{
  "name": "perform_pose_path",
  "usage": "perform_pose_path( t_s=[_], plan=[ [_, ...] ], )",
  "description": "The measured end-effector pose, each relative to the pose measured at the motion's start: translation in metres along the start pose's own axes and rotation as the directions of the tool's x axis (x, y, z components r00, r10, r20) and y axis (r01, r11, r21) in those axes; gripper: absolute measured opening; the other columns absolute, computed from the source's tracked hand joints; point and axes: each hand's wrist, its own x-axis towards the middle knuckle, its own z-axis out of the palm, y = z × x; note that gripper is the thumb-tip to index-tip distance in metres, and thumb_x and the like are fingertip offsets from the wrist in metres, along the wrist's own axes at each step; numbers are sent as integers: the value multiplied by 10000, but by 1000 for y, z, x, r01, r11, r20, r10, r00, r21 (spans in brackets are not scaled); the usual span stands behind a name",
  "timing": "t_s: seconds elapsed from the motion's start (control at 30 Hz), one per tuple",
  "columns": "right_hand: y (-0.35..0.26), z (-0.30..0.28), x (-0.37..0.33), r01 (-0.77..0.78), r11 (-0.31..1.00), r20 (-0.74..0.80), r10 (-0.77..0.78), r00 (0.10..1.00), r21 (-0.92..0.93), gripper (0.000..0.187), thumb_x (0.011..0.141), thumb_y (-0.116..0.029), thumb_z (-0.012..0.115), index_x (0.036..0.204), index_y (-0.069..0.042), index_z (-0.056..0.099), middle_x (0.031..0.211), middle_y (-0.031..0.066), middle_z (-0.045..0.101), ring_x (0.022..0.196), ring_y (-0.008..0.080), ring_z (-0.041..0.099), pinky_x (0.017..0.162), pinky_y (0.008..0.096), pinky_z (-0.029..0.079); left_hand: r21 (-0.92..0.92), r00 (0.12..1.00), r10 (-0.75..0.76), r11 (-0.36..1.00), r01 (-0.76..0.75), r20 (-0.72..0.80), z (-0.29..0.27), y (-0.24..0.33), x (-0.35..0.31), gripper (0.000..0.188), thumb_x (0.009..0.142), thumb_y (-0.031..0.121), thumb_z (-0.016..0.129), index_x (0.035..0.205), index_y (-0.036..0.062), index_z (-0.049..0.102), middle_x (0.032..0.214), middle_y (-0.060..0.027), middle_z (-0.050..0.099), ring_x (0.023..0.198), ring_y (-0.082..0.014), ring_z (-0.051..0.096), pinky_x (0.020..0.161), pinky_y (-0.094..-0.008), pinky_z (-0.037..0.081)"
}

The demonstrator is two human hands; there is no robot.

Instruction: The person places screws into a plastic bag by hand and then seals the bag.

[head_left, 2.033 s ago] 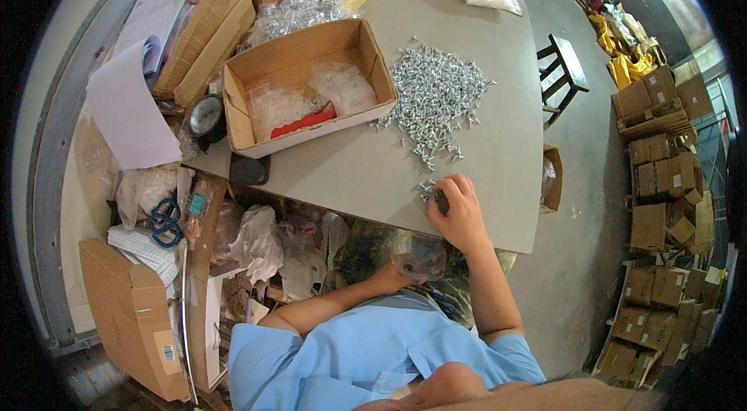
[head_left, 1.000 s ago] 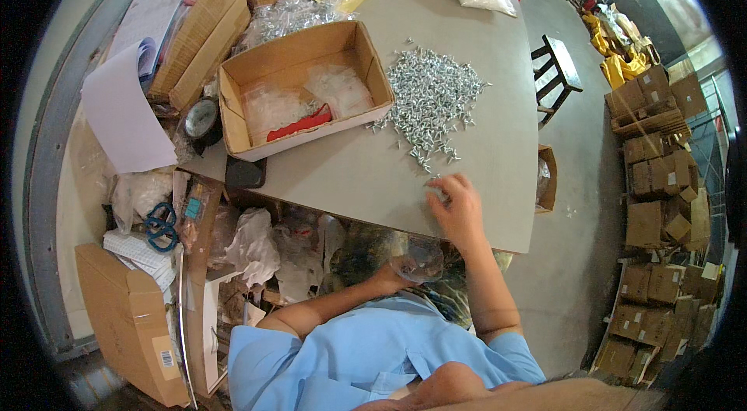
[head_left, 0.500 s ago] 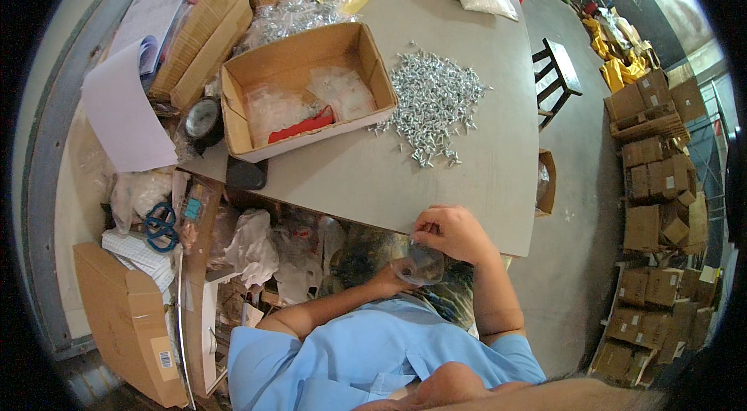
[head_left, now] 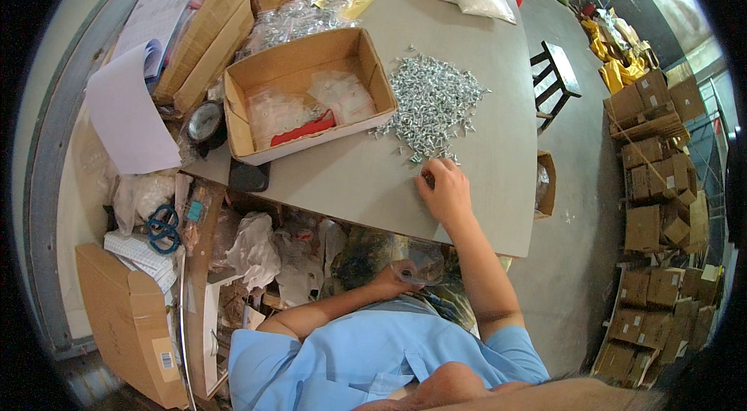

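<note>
A heap of small silvery screws (head_left: 436, 100) is spread on the grey table. At its near edge my right hand (head_left: 445, 188) reaches down with curled fingers, the tips close to a few stray screws; whether any are between them I cannot make out. Below the table edge, close to my body, my left hand (head_left: 395, 279) is closed on a clear plastic bag (head_left: 425, 265), its mouth toward the table. Left of the heap stands an open cardboard box (head_left: 311, 148) holding small clear bags (head_left: 342, 94) and a red strip (head_left: 303, 129).
Cartons with papers (head_left: 204, 38) and bagged hardware (head_left: 299, 22) crowd the table's left. A dark round gauge-like object (head_left: 205, 122) and blue-handled scissors (head_left: 163, 229) lie nearer. Across the floor are a black stool (head_left: 556, 76) and stacked cartons (head_left: 650, 178).
My right hand has moved from the plastic bag up and forward to the near edge of the screw heap. My left hand stays below the table edge with the bag.
</note>
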Motion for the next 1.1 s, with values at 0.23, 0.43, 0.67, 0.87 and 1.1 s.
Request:
perform_pose_path(
  t_s=[0.23, 0.43, 0.67, 0.87, 1.1],
  plan=[
    [-6, -41, -56, 79, 948, 405, -206, 891, 310, 141, 762, -148, 693, 829, -35, 642, 782, 118, 605, 690, 272, 599, 622, 356, 483, -15, 998, 43, 999, -43, -51, -1, 15, -1, 288, 742, 201, 779, 840, 39, 561, 792, -69, 554, 774, -161, 551, 685, -336, 464],
    [1, -38, -69, -151, 838, 338, -42, 940, 524, 118, 787, -119, 677, 853, -27, 646, 761, 115, 591, 647, 218, 578, 589, 314, 472, 137, 988, 155, 979, -152, -15, -6, 8, 7, 217, 728, 145, 757, 799, 45, 577, 787, -82, 590, 760, -171, 553, 708, -334, 453],
    [-3, -28, -78, 33, 913, 171, -111, 979, 406, 144, 748, -101, 689, 871, -38, 653, 792, 89, 592, 719, 245, 587, 637, 348, 477, 416, 986, 159, 894, -166, 51, -35, 21, -6, 286, 702, 172, 780, 825, 22, 570, 802, -88, 599, 762, -171, 550, 702, -321, 454],
    [-44, -32, -92, 421, 753, 199, -577, 792, 507, 182, 694, -128, 690, 863, -69, 660, 1111, 136, 536, 1074, 325, 495, 901, 429, 429, 134, 925, -238, 969, 206, 296, -99, 106, -38, 614, 662, 208, 841, 1163, 5, 550, 1041, -85, 625, 966, -170, 578, 830, -310, 481],
    [-50, -40, -93, 413, 739, 84, -532, 843, 532, 136, 693, -91, 702, 805, -72, 628, 1075, 123, 537, 988, 305, 536, 822, 398, 465, -128, 994, 45, 991, -32, 96, -88, 145, -46, 577, 695, 159, 817, 1169, 6, 525, 1119, -62, 579, 1031, -160, 542, 877, -323, 457]
  ],
)
